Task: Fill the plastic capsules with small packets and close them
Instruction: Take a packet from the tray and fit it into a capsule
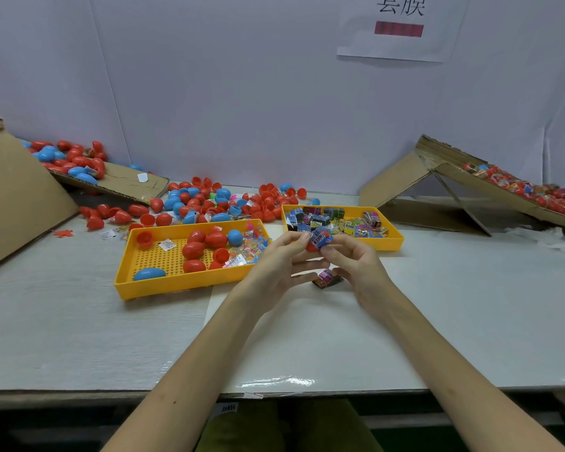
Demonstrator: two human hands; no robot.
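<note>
Where both hands meet just in front of the packet tray (397,238), the left hand (279,267) pinches a red capsule half (310,247), mostly hidden by fingers. The right hand (356,265) pinches a blue packet (320,238) at its mouth; how deep is unclear. Nearer than the tray, a pink packet (326,277) lies partly covered by the right fingers.

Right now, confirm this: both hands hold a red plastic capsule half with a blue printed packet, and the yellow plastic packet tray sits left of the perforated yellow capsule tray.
Wrong: the head view shows the yellow plastic packet tray right of the perforated yellow capsule tray. Left hand and right hand hold the red plastic capsule half with the blue printed packet.
</note>
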